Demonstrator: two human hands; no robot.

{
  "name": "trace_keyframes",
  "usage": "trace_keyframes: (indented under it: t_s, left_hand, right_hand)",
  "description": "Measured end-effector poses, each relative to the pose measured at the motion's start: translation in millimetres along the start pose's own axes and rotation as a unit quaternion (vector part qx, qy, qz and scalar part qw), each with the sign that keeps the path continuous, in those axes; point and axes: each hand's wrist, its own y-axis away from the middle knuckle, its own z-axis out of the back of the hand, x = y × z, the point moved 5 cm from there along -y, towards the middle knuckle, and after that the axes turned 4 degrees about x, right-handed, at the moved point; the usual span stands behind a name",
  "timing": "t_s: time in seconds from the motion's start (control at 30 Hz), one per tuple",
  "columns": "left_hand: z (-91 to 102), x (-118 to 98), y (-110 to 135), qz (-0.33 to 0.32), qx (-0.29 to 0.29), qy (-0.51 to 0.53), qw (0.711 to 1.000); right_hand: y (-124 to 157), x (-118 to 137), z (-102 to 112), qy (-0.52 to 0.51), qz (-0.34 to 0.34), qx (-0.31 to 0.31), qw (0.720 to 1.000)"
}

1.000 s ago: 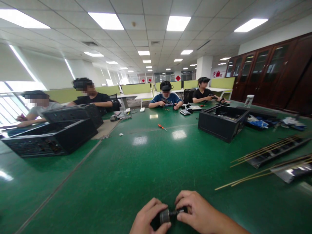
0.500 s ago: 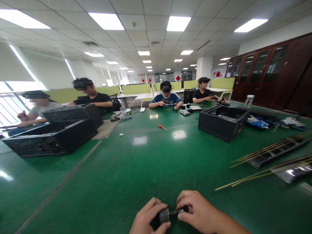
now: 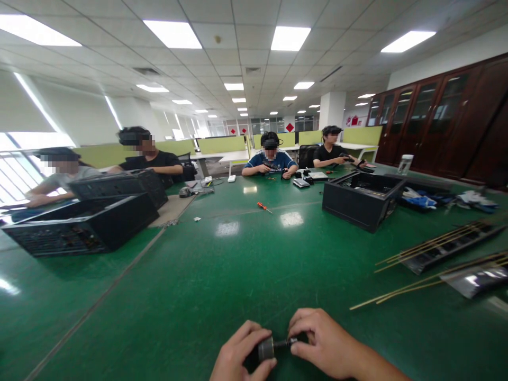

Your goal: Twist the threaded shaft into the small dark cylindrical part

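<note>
My left hand point(image 3: 241, 350) is closed round a short dark cylinder point(image 3: 266, 349), with its thumb below and its fingers above. A thin black shaft point(image 3: 282, 343) runs from the cylinder's right side. On the far end of that shaft, my right hand point(image 3: 322, 343) is closed in a pinch between thumb and fingers. The shaft's tip is partly hidden by those fingers. What kind of part this is, I cannot make out. Both hands are low over the near edge of the green table point(image 3: 186, 296).
Open black computer cases point(image 3: 130, 225) stand at the left, and another case point(image 3: 349, 209) at the right. An orange screwdriver point(image 3: 262, 206) lies mid-table. Thin brass-coloured rods point(image 3: 397, 293) reach in from the right. Several people sit round the far side.
My hands keep their grips and have barely shifted, with the right fingers slightly changed on the shaft. At the far left, a person's raised hand has come down.
</note>
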Motion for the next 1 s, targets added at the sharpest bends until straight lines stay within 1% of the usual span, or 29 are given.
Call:
trace_keyframes:
  t_s: [0.2, 0.4, 0.63, 0.87, 1.0]
  left_hand:
    - [3.5, 2, -2, -0.011, -0.007, 0.000, 1.000]
    - [4.1, 2, -1, 0.018, -0.012, -0.010, 1.000]
    - [4.3, 5, 1, 0.016, -0.019, -0.012, 1.000]
    - [5.4, 3, -2, 0.024, -0.008, -0.007, 1.000]
    - [6.4, 4, 0, 0.023, -0.015, -0.007, 1.000]
  right_hand:
    - [0, 0, 3, 0.008, -0.004, 0.001, 1.000]
    - [0, -3, 2, 0.022, -0.002, -0.006, 1.000]
    - [1, -10, 1, 0.031, -0.005, -0.005, 0.999]
    - [1, -3, 5, 0.031, -0.012, -0.005, 0.999]
    - [0, -3, 6, 0.035, -0.012, -0.005, 0.999]
